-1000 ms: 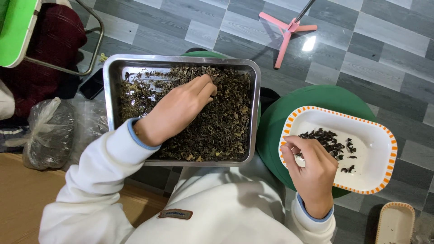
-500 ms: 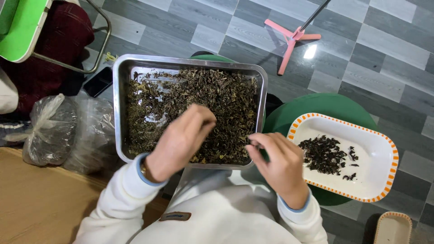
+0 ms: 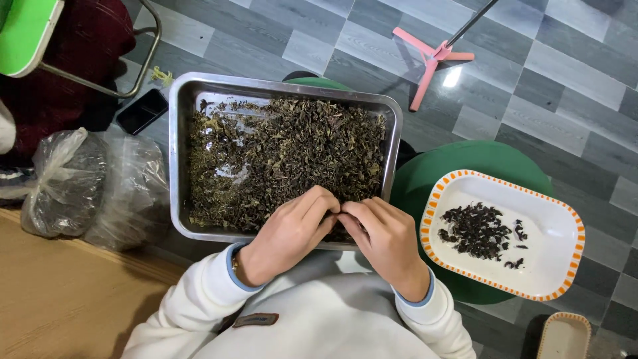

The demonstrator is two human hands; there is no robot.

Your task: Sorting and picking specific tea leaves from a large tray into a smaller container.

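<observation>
A steel tray [image 3: 179, 133] holds a bed of dried dark-green leaves [image 3: 286, 153]. My left hand [image 3: 289, 233] and my right hand [image 3: 382, 236] meet at the tray's near edge, fingertips pinched together in the leaves. What lies between the fingers is hidden. To the right, a white dish with an orange rim [image 3: 551, 233] rests on a green stool [image 3: 478, 166] and holds a small pile of darker leaf pieces [image 3: 475, 229].
Clear plastic bags [image 3: 93, 186] lie left of the tray, a black phone [image 3: 141, 110] on the grey tiled floor behind them. A pink stand [image 3: 432, 56] is at the back, a green chair [image 3: 26, 30] at far left, a wooden surface [image 3: 60, 299] near left.
My right hand left the white dish and came over to the tray. My left hand drew back from the tray's middle to its near edge, where both hands now touch.
</observation>
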